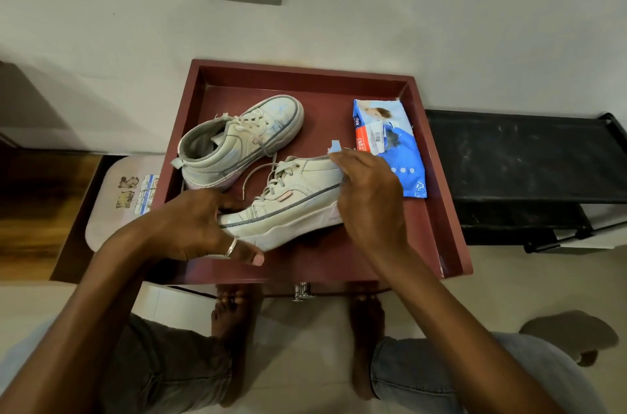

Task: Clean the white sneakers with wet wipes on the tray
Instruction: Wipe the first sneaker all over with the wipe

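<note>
On red tray [325, 121], left hand [203, 227] grips sneaker [295, 196] toe; right hand [369, 196] apparently pinches wipe [330, 214] at heel. Heel-wiping step; next needs firm rubbing.

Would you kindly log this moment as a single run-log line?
stage: wiping not confirmed | left hand: grips near sneaker toe | right hand: at its heel, grasp unclear | far sneaker, wipes pack: on tray

A person's left hand [193, 223] grips the toe of the near sneaker [295, 199] toward 6 o'clock on a maroon tray [305, 72], while the right hand [369, 199] curls over its heel. The second sneaker [244, 138] lies at 10 o'clock, a blue wet-wipes pack [397, 155] at 2 o'clock.
</note>
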Demonstrator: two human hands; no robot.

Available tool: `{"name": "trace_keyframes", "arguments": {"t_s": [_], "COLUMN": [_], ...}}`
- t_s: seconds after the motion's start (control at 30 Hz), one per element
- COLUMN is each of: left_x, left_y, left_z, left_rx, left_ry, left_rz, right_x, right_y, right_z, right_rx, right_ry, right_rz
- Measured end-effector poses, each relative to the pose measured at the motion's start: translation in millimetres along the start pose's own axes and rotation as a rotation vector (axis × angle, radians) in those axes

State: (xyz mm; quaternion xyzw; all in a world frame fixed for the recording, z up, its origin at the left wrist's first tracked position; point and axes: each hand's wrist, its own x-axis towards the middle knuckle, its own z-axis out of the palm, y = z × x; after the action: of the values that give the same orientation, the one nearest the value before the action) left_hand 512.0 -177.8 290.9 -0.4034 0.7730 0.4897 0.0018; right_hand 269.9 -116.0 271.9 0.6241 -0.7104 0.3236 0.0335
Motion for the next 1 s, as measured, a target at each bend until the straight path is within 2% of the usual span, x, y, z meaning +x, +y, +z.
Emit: {"name": "trace_keyframes", "arguments": {"t_s": [0.03,0.17,0.2,0.33,0.4,0.5,0.57,0.7,0.8,0.87,0.93,1.0], "left_x": [0.2,-0.6,-0.7,-0.1,0.0,-0.2,0.1,-0.3,0.2,0.5,0.0,1.2], "left_y": [0.3,2.2,2.2,2.0,2.5,2.6,1.7,-0.2,3.0,4.3,3.3,2.0], "left_z": [0.2,0.0,0.0,-0.4,-0.9,-0.4,0.0,-1.1,-0.1,0.5,0.1,-0.4], "left_rx": [0.008,-0.007,-0.006,0.001,-0.01,-0.034,-0.042,-0.029,-0.017,-0.002,0.012,0.024], "left_ry": [0.0,-0.001,-0.003,-0.003,-0.01,-0.011,-0.021,-0.021,-0.019,-0.01,-0.006,-0.009], "left_rz": [0.003,0.014,0.013,0.017,0.02,0.02,0.013,-0.005,0.009,0.015,0.0,0.0], "right_x": [-2.8,-18.1,-12.9,1.1,-9.9,-29.1,-20.2,1.4,7.9,10.1,8.1,-5.9], "right_y": [-4.5,-28.0,-23.2,2.3,-8.0,-33.5,-26.7,10.8,26.4,28.9,19.7,1.4], "right_z": [1.7,8.5,7.2,-1.4,3.1,7.5,4.1,-0.3,4.4,3.7,-2.3,-5.5], "right_rx": [-0.009,0.018,0.022,-0.083,-0.116,-0.081,-0.042,0.018,0.163,0.285,0.26,0.124], "right_ry": [-0.008,-0.173,-0.17,-0.046,-0.047,-0.16,-0.209,-0.075,-0.152,-0.18,-0.138,-0.073], "right_rz": [-0.015,-0.332,-0.32,0.006,-0.041,-0.272,-0.333,-0.033,0.291,0.429,0.404,0.243]}}
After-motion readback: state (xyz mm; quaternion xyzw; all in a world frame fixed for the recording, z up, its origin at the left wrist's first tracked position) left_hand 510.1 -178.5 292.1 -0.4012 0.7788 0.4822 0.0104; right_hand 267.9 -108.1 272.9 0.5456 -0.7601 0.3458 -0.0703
